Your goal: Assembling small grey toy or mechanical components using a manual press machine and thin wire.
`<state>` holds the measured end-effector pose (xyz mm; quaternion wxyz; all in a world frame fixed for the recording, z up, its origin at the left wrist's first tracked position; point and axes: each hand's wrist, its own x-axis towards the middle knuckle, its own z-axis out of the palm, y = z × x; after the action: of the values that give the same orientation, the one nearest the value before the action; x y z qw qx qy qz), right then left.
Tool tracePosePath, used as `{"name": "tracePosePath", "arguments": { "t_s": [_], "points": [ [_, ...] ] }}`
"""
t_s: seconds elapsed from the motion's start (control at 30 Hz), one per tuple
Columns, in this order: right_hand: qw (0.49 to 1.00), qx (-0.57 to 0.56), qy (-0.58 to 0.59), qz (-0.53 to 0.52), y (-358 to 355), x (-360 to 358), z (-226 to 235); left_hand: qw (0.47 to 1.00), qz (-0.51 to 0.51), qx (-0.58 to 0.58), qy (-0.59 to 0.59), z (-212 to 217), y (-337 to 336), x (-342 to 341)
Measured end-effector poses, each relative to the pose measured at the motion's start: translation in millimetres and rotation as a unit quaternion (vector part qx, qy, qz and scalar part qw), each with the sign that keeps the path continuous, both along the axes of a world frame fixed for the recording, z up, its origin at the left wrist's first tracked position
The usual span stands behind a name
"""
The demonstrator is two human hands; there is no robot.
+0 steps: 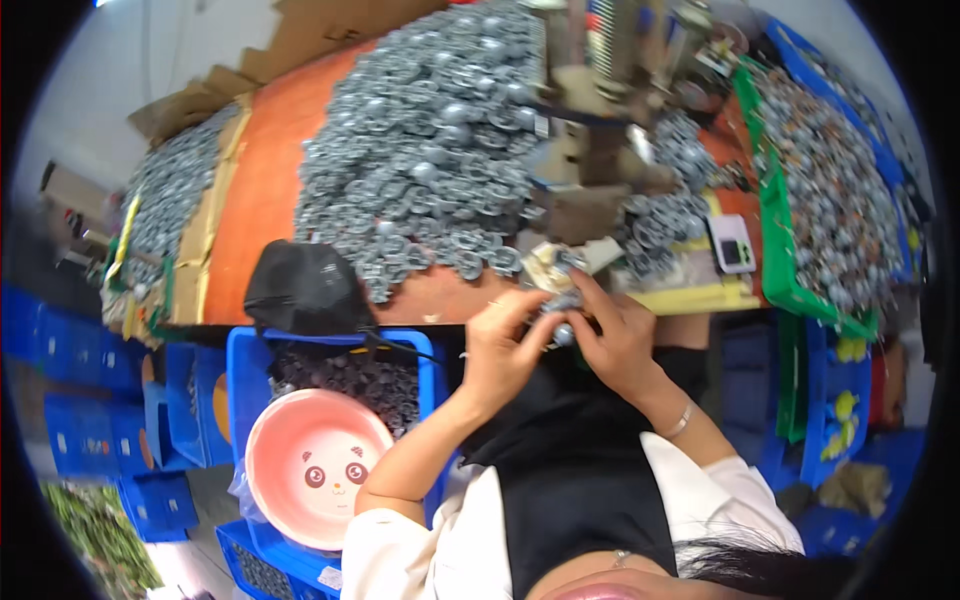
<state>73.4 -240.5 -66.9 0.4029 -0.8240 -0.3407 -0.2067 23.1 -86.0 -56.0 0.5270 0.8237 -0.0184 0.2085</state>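
Grey metal part (562, 322) half-hidden between both hands.

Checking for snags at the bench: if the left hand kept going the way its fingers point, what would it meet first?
Probably the small grey metal part pinched between both hands; the left hand points up-right at it.

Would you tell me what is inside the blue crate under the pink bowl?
The blue crate holds dark round parts. The pink bowl covers the near portion, so what lies beneath it is hidden.
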Motion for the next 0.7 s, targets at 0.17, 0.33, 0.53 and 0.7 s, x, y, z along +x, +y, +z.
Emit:
{"name": "tracePosePath", "arguments": {
  "t_s": [0.17,0.33,0.53,0.7],
  "points": [
    [0.996,0.063,0.040,-0.057,7.1,13.3,-5.8,0.998,0.030,0.053,0.008,-1.5,2.8,22.2],
    [0.996,0.037,0.003,-0.082,10.5,23.7,-8.3,0.991,0.047,0.115,-0.053,-19.8,-0.1,46.0],
    [0.996,0.017,0.025,-0.088,13.3,21.2,-13.1,0.992,0.053,0.110,0.011,-18.4,-2.7,46.4],
    [0.998,-0.004,0.043,-0.055,-1.1,20.0,-10.0,0.993,-0.024,0.112,0.003,-15.9,8.9,55.6]
  ]
}}
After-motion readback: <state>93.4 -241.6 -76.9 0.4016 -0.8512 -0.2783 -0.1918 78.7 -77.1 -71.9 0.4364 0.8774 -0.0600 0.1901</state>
